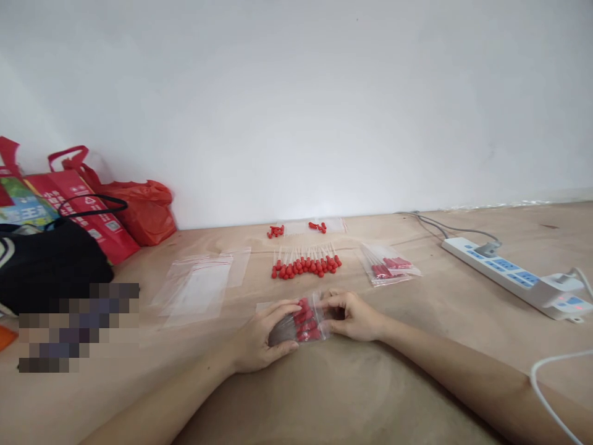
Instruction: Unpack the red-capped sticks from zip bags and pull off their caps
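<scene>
A clear zip bag point(306, 321) lies in front of me with several red-bulbed glass droppers inside, their bulbs pointing right. My left hand point(264, 337) holds the bag's left part, thumb at the near edge and fingers on the far edge. At its right end, by the zip strip, my right hand point(349, 316) is curled with thumb and fingers pinching the bag's edge. Beyond the hands is a row of loose droppers point(303, 266), bulbs toward me. Right of them lies a filled zip bag point(389, 262) of droppers. Flat, unfilled zip bags point(201, 281) are stacked to the left.
Loose red rubber bulbs point(276, 231) and glass tubes on a plastic bag lie near the wall. A white power strip point(514, 272) with plugs and cables stands right. Red bags point(143, 210) and a black bag point(50, 262) crowd the left. A white cable point(537, 377) crosses my right forearm.
</scene>
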Demonstrator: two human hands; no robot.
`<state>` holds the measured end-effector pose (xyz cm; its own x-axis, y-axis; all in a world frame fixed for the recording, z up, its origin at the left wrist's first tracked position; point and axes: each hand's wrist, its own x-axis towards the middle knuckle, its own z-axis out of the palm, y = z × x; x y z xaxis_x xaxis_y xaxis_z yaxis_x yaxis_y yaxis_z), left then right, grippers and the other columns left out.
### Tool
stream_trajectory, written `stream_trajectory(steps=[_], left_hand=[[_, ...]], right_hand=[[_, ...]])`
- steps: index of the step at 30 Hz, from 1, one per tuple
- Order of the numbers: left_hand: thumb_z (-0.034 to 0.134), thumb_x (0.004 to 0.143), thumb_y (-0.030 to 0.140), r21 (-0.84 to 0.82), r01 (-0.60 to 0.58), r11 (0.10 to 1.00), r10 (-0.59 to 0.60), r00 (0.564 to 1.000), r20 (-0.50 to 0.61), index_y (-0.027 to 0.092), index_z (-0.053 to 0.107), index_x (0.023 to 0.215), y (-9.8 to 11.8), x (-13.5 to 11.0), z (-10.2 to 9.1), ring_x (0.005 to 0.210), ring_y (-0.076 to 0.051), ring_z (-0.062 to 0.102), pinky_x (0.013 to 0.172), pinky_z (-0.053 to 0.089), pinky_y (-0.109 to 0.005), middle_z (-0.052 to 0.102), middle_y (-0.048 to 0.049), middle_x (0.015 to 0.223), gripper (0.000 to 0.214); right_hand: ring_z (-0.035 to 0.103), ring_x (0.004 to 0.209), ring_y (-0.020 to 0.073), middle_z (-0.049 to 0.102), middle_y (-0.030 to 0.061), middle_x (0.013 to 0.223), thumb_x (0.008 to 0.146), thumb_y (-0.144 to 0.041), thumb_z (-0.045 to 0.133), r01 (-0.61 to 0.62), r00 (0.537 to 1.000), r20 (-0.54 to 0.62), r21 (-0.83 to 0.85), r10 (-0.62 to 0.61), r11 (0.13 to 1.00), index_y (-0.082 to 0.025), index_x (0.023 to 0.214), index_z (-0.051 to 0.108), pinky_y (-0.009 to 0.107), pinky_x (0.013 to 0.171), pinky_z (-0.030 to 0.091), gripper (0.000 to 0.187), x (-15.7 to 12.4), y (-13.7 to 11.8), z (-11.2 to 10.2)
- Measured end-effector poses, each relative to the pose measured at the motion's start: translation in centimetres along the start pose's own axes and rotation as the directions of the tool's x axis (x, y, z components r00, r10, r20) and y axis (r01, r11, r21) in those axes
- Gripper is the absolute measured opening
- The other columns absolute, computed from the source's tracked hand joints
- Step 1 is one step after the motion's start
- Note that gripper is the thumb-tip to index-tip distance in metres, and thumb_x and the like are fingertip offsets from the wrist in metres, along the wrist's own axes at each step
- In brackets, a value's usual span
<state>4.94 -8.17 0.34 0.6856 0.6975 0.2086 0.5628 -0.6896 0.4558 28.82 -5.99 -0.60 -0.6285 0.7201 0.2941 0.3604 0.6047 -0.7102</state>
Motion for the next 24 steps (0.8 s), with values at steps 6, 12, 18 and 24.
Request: stream_trajectory(steps=[6, 12, 18, 24], left_hand=[[0.051, 0.078, 0.029, 0.012, 0.016, 1.000, -0.016, 0.999, -0.036, 0.022, 0.041, 0.118, 0.8, 0.3, 0.0, 0.110, -0.020, 0.048, 0.093, 0.041, -0.036, 0.049, -0.0085, 0.121, 0.042], [0.052, 0.078, 0.028, 0.012, 0.015, 1.000, -0.015, 0.997, -0.069, 0.021, 0.043, 0.115, 0.6, 0.4, 0.2, 0.108, -0.020, 0.049, 0.092, 0.041, -0.036, 0.048, -0.0090, 0.121, 0.039], [0.053, 0.078, 0.030, 0.009, 0.012, 1.000, -0.011, 0.996, -0.083, 0.021, 0.044, 0.115, 0.4, 0.3, 0.4, 0.109, -0.021, 0.049, 0.093, 0.041, -0.036, 0.048, -0.0094, 0.120, 0.039], [0.052, 0.079, 0.032, 0.020, 0.003, 1.000, -0.002, 0.997, -0.079, 0.021, 0.045, 0.115, 0.1, 0.3, 0.6, 0.108, -0.021, 0.049, 0.092, 0.041, -0.037, 0.048, -0.0097, 0.120, 0.038]], right_hand=[[0.051, 0.081, 0.0146, 0.056, 0.0020, 0.085, 0.057, -0.033, 0.074, -0.033, 0.999, -0.001, 0.094, 0.033, 0.995, -0.020, 0.099, 0.063, 0.025, 0.071, 0.041, 0.046, 0.4, -0.4, 0.2], [0.045, 0.056, 0.0070, 0.054, -0.0046, 0.065, 0.055, -0.021, 0.072, -0.204, 0.979, 0.017, 0.148, 0.204, 0.968, -0.015, 0.082, 0.061, 0.018, 0.050, 0.035, 0.030, 0.8, -1.2, 0.8], [0.039, 0.051, 0.0042, 0.046, -0.0069, 0.062, 0.054, -0.019, 0.068, -0.199, 0.980, 0.001, 0.136, 0.201, 0.970, -0.016, 0.073, 0.053, 0.016, 0.046, 0.031, 0.025, 0.8, -1.3, 1.0], [0.041, 0.054, 0.0053, 0.048, -0.0062, 0.063, 0.053, -0.021, 0.070, -0.179, 0.984, 0.018, 0.070, 0.179, 0.981, -0.016, 0.072, 0.050, 0.016, 0.047, 0.032, 0.028, 0.6, -1.5, 0.6]])
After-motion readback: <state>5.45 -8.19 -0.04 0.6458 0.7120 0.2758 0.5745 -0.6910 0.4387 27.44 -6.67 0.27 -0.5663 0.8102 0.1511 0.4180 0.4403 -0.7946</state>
